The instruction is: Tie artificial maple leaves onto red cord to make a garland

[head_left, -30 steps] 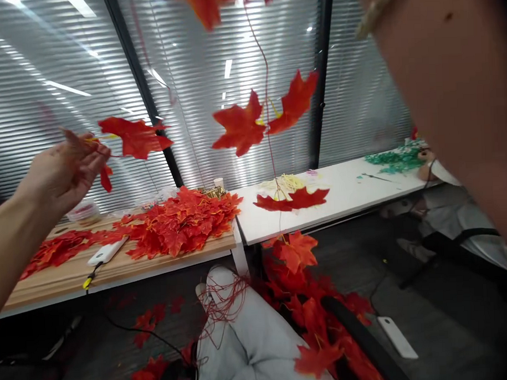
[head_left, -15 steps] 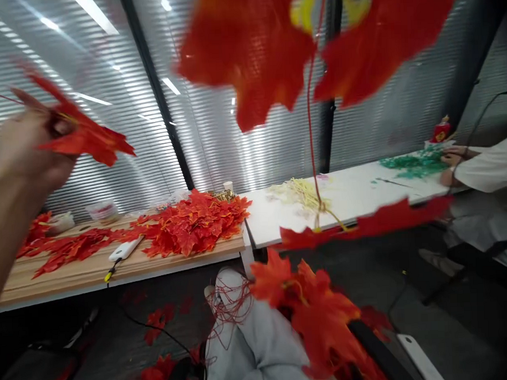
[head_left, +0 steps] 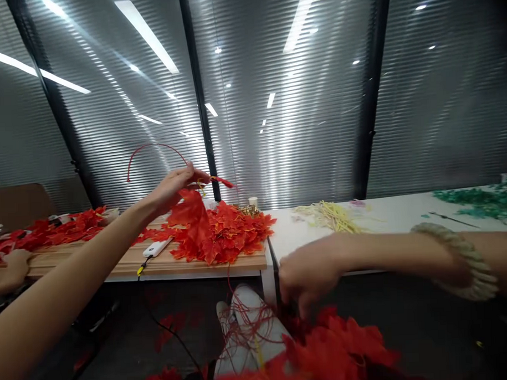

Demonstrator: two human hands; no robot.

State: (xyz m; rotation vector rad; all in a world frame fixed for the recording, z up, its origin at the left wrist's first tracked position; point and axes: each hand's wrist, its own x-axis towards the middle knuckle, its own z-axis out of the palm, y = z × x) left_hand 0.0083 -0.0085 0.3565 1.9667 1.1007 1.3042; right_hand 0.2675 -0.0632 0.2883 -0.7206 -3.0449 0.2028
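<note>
- In the left hand (head_left: 178, 181), raised over the wooden table (head_left: 168, 265), the fingers are closed in a pinch; a red leaf (head_left: 192, 217) is held near its yellow stem and hangs below the fingers.
- A red cord (head_left: 157, 143) is also seen at this hand, arched out to its left; whether leaf and cord are already knotted together cannot be told.
- The right hand (head_left: 312, 271) is lowered with fingers curled downward, just above a cluster of red leaves (head_left: 346, 347); it is blurred, and whether anything is gripped cannot be told.
- This cluster may be judged the portion already dealt with, though its attachment to any cord is hidden by blur and by the lower edge of the view.
- Much appears to be left: a thick heap of red leaves (head_left: 240, 229) is piled at the near corner of the wooden table, with more spread toward its far left, where another person's hand (head_left: 17, 265) is seen.
- Plenty of cord also seems unused: thin red strands (head_left: 252, 323) are tangled loosely over the trouser leg (head_left: 244, 294), with no leaves clearly made out along them.
- Some leaves (head_left: 162, 379) are seen low down, left of the leg.
</note>
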